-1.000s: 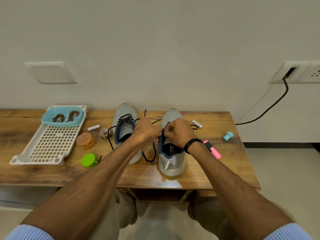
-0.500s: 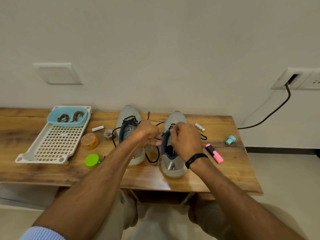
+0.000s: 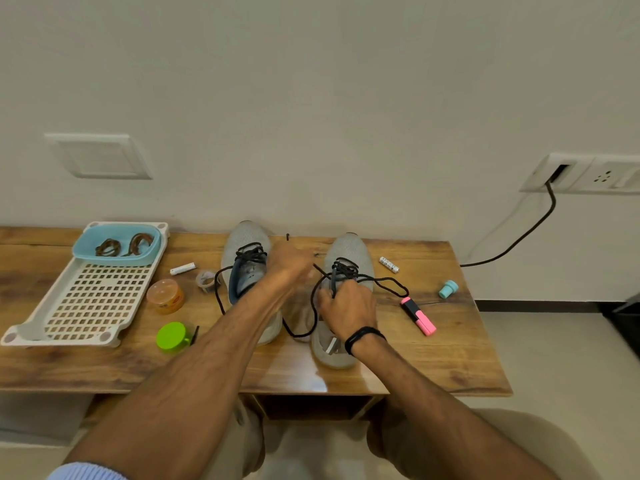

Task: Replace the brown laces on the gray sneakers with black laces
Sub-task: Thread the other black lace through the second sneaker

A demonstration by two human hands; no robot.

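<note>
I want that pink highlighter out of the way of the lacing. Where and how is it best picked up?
Probably pinch the pink highlighter across mid-barrel from above: it lies flat and slanted on the wooden table, both long sides free, right of the right sneaker.

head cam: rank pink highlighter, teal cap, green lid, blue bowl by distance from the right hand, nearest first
1. pink highlighter, just right of the right hand
2. teal cap, farther right
3. green lid, left side, near front edge
4. blue bowl, far left, at the back

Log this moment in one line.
step: lacing right sneaker; left hand: holds black lace; right hand: grips lace; brown laces: in blue tub
</note>
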